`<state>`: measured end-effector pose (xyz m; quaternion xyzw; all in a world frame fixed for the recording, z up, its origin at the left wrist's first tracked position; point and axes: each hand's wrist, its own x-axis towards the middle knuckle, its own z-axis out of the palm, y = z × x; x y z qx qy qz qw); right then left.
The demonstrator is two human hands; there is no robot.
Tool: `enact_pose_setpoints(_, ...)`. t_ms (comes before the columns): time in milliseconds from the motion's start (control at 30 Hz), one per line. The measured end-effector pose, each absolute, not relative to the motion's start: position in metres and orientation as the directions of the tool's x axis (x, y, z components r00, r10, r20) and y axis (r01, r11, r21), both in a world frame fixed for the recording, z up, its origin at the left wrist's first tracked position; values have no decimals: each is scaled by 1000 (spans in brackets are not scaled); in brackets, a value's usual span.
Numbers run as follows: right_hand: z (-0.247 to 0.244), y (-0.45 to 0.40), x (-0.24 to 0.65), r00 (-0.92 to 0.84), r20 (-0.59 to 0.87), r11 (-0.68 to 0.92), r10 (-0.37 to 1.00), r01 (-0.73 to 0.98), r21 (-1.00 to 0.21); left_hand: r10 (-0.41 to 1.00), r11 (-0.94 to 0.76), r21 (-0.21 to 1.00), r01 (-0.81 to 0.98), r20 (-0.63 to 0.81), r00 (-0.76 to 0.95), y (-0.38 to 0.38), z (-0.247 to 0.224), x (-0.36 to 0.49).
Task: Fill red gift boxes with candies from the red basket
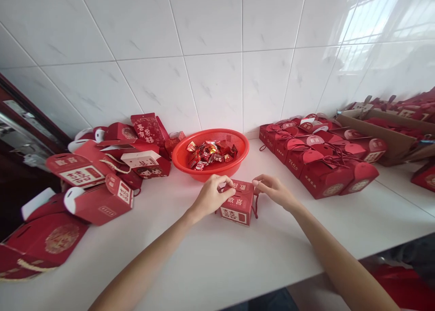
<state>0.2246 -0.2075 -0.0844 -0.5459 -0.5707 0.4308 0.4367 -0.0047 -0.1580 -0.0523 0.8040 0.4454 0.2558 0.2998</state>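
A small red gift box (237,197) with white printing stands closed on the counter in front of me. My left hand (213,194) curls over its left side, thumb and forefinger bent at the lid's edge. On the other side is my right hand (274,191), its fingertips close together at the box's upper right edge, by a dark red cord (256,207) that hangs down there. The fingertips partly hide the cord's upper end. Right behind the box, a red plastic basket (178,159) holds several wrapped candies (212,155).
Rows of closed red gift boxes (319,177) stand to the right on the white counter (190,265). Beyond them is a cardboard carton (380,129) with more red boxes. Open red boxes (102,206) crowd the left side. A tiled wall (214,89) rises behind.
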Motion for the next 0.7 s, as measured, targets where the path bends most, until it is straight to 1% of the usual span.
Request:
enact_pose_setpoints(67,-87,-207,223,-19,5,9,1000,254,-967,877,-411,703,580,131,463,-157,-51,-6)
enact_pose_setpoints(167,-89,-206,222,-17,7,12,1000,270,-963,888,-397,694,601,125,443,-158,-48,-6)
enact_pose_setpoints(267,-88,-207,222,-24,-4,3,1000,276,-961,883,-419,664,619,139,449,-162,-45,-5)
enact_pose_setpoints(367,-85,-209,224,-48,-27,-15,998,243,-970,878,-433,626,649,130,460,-165,-41,-5)
enact_pose_setpoints(467,-82,-211,226,-139,-37,-15,990,155,-988,884,-438,582,685,142,445,-168,-38,-5)
enact_pose_setpoints(533,-78,-212,228,-182,-19,-10,983,50,-999,888,-445,541,714,163,430,-169,-37,-6)
enact_pose_setpoints(600,-72,-213,229,-171,26,13,985,-76,-997,890,-450,492,746,179,419,-170,-35,-6)
enact_pose_setpoints(700,-56,-213,229,-96,144,121,985,-216,-969,895,-445,413,794,183,407,-173,-33,-6)
